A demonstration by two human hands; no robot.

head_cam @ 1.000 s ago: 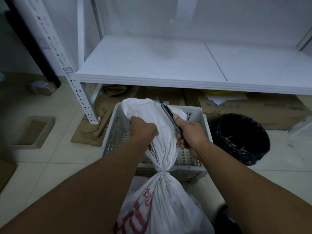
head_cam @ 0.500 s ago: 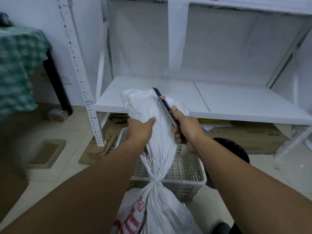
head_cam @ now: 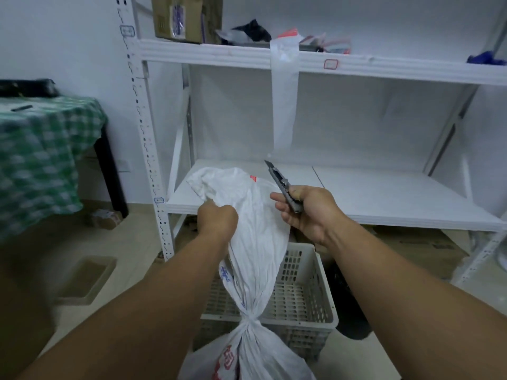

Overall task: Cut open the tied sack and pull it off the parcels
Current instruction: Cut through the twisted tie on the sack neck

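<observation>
White woven sack (head_cam: pixel 258 242) stretched upright, neck toward twelve, knot at six — creased, red print below. Left hand (head_cam: pixel 218 218) clamps the neck; right hand (head_cam: pixel 307 209) grips a utility knife (head_cam: pixel 282 185), blade toward eleven, clear of the sack.

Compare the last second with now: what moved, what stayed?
The right hand drew the grey utility knife away from the white woven sack; the blade now points up, clear of the fabric. The left hand kept its grip on the sack's neck above the knot, which remains tied.
</observation>
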